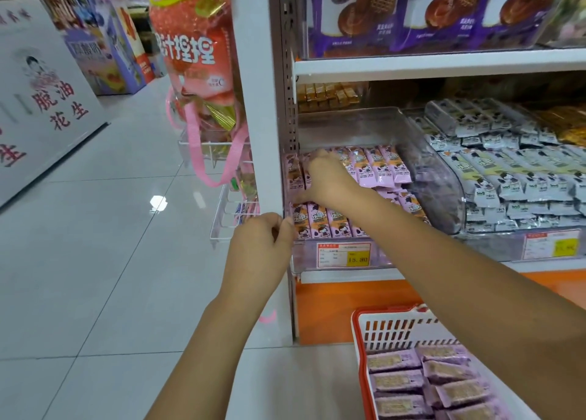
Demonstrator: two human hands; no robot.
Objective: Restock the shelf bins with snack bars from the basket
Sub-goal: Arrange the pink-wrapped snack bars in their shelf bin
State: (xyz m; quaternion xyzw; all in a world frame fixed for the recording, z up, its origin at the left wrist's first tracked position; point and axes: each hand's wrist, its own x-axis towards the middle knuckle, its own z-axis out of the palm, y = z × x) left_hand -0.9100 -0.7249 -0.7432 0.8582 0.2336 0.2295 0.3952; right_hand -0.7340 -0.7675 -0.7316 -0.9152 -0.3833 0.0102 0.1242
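A clear plastic shelf bin (437, 172) holds rows of pink-purple snack bars (380, 169). My right hand (326, 181) reaches into the bin and lies on the back row of bars at its left side, fingers spread over them. My left hand (263, 248) is at the bin's front left corner, fingers curled, pinching the end of a bar in the front row (320, 219). Low on the right stands a red and white basket (396, 324) with several purple snack bars (428, 384) lying flat in it.
A neighbouring bin of grey-white bars (513, 172) sits to the right. Purple biscuit packs (428, 13) fill the shelf above. Price tags (345, 254) hang on the bin fronts. A white wire rack (228, 210) with a hanging pink snack bag (196, 54) sticks out left of the shelf post.
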